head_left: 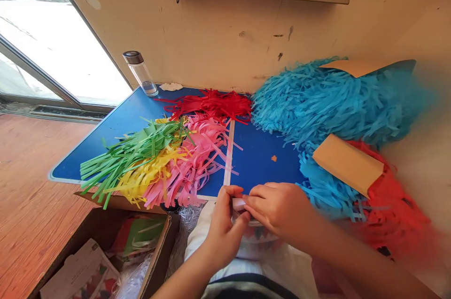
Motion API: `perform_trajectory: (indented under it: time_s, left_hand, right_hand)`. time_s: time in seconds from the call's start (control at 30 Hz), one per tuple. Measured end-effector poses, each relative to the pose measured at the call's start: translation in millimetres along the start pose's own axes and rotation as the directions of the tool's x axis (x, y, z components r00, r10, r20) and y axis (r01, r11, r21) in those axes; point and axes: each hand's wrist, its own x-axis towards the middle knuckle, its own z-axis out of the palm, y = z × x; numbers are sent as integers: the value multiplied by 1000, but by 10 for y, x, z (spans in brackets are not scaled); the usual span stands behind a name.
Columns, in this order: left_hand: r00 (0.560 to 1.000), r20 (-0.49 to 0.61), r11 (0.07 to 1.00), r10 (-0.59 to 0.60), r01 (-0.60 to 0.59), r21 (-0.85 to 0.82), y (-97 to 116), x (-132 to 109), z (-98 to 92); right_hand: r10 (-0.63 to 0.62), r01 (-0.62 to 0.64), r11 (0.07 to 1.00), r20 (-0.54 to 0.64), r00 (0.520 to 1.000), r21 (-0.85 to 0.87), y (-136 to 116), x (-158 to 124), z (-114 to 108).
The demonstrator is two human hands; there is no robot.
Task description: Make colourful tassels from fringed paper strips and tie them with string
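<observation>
Presently, a clear packet (257, 239) is held just off the near edge of the blue table (253, 167). Its pale upper edge is gripped from two sides. By the left hand (223, 226), fingers are curled and thumb bent in, with only a small gap left between them, filled by the packet. By the right hand (278, 210), fingertips are pinched together on the same edge. The two sets of fingertips are nearly touched together. The packet's print is too blurred to be read.

On the table's left half, fringe is heaped: green (137, 146) outermost, yellow (151, 167) next, pink (190, 149) toward the middle. Red fringe (218, 104) is laid along the far edge. The table's right end is covered by blue fringe (327, 97), topped by a tan sheet (359, 68); nearer, a tan card (347, 163) is rested across more blue and red. At the far left corner a bottle (141, 73) is stood, tissue (171, 87) beside it. Below the near left edge an open box (165, 242) is set.
</observation>
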Motion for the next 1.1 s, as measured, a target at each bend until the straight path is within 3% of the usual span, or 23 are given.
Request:
perform_trajectory:
  time_s: [0.1,0.2,0.3,0.4,0.5,0.6,0.67,0.73,0.8,0.9,0.97,1.1]
  left_hand:
    - [992,42,988,116,-120,100,-23,16,-5]
    - [939,91,896,332,-345,280,-97,57,-49]
    - [845,140,711,517,-514,480,-111,160,-119]
    - [739,309,433,598,-623,651,55,311,-135]
    - [701,526,197,481,-671,715,307,441,-54]
    - [682,644,112,346,-711,694,430,501,21]
    - [685,657,71,315,-707,703,413,518,7]
    - [683,670,16,290,-704,710,370,542,-33]
    - [651,717,-56,248,-730,682,358,579,-46]
    - [542,824,-141,167,-814,564,428,651,46]
    - [486,866,-143,117,-855,499,495,697,147]
    - [474,873,-86,112,-871,484,556,750,260]
  right_hand:
    - [30,-27,994,-26,999,105,64,-31,-20]
    - [62,-65,967,19,998,247,232,-144,-99]
    - [99,-121,941,83,992,315,378,-270,-182]
    - [154,-170,939,77,985,299,375,-291,-211]
    - [180,-192,948,70,981,253,313,-253,-212]
    - [256,-252,879,45,966,404,353,-351,-180]
    - [404,-349,720,45,914,600,416,-519,-94]
    - [552,-433,536,88,829,725,445,-706,51]
    - [648,-486,461,93,756,742,407,-845,213]
    - [705,-497,494,6,709,713,278,-925,397]
    - [704,-475,509,-30,709,717,211,-934,465]
    - [678,-419,551,-95,729,722,185,-960,525]
